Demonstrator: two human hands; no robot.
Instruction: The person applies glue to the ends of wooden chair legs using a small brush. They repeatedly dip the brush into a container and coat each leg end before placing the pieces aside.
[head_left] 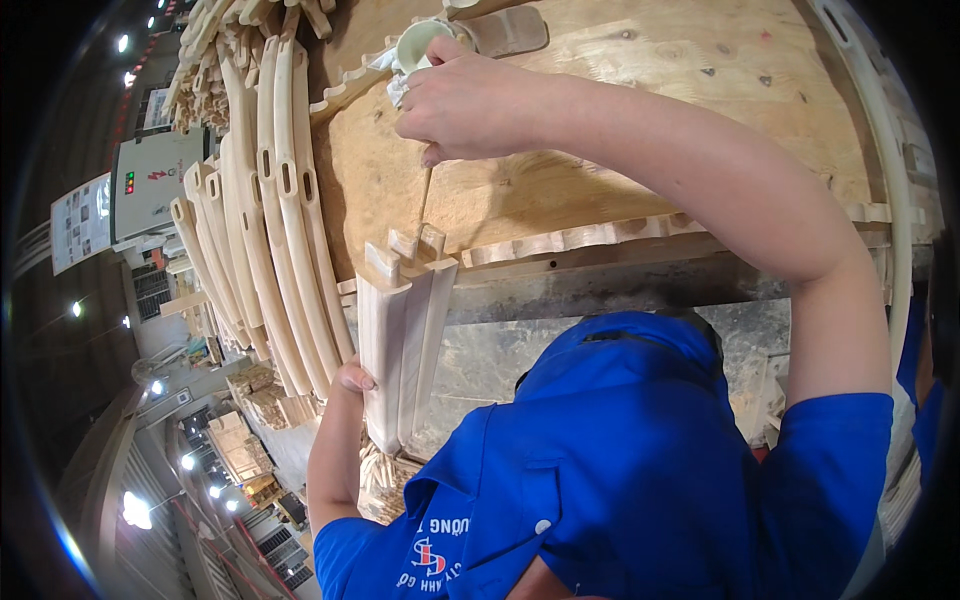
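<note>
My left hand (355,377) is closed round the side of a small bundle of pale wooden rails (385,340), held upright side by side. Short tenons (405,245) stick out of their top ends. In my right hand (455,105) is a thin wooden stick (426,195), its lower tip down at the tenons. Beyond that hand, close to its fingers, is a round pale cup (420,42). White crumpled material (396,88) shows beside the cup; whether my fingers touch either one I cannot tell.
A plywood worktop (640,130) lies ahead, with a notched wooden strip (590,238) along its near edge. Many curved, slotted wooden parts (270,190) are stacked at the left. A flat brownish block (512,32) lies beyond the cup. A grey electrical box (160,185) stands further left.
</note>
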